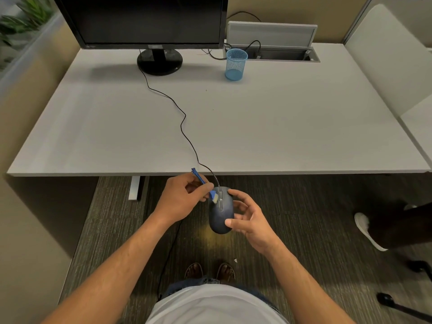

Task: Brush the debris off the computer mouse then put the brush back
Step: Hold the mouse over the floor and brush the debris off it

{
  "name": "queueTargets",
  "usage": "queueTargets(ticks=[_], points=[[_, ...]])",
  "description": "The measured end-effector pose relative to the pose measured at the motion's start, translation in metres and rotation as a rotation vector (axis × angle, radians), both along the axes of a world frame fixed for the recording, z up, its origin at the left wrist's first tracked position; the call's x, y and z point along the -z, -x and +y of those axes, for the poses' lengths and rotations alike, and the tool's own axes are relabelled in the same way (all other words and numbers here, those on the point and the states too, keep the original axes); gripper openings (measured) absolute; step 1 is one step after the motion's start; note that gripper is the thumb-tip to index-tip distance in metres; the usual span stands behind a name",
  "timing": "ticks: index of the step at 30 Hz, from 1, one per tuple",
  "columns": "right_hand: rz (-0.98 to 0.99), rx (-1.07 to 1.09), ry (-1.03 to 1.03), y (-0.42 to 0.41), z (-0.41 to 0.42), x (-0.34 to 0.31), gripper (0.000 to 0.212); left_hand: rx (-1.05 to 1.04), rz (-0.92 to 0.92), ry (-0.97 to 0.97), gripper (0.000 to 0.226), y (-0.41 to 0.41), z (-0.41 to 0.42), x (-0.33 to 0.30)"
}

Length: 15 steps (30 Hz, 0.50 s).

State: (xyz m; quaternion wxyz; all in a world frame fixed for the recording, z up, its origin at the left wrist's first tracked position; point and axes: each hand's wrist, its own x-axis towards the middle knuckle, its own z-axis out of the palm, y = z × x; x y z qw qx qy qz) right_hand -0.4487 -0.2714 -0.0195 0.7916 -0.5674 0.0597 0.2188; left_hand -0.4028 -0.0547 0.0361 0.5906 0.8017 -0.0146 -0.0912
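A dark monitor point(149, 19) and a blue mesh cup point(235, 64) stand on the white desk point(280, 127).

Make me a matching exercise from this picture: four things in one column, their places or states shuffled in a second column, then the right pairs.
Things:
1. brush
2. computer mouse
3. blue mesh cup
4. monitor

Places or states:
A. stands empty on the desk, beside the open cable tray
B. held off the desk, over the carpet, in the right hand
C. screen dark, standing at the back of the desk
D. pinched in the left hand, bristles on the mouse's left button

Pairs: 1-D, 2-B, 3-A, 4-C
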Motion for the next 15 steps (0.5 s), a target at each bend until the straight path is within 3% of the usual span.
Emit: queueTargets(ticks=[6,15], points=[[0.002,-0.004,-0.001,-0.0007,-0.0013,-0.0011,0.077,0.193,-0.034,0.025,0.011,0.0085,0.0059,-0.005],[0.022,-0.019,0.004,0.0011,-0.0013,0.0002,0.077,0.169,-0.053,-0.043,0.009,0.0073,-0.0003,0.0034]])
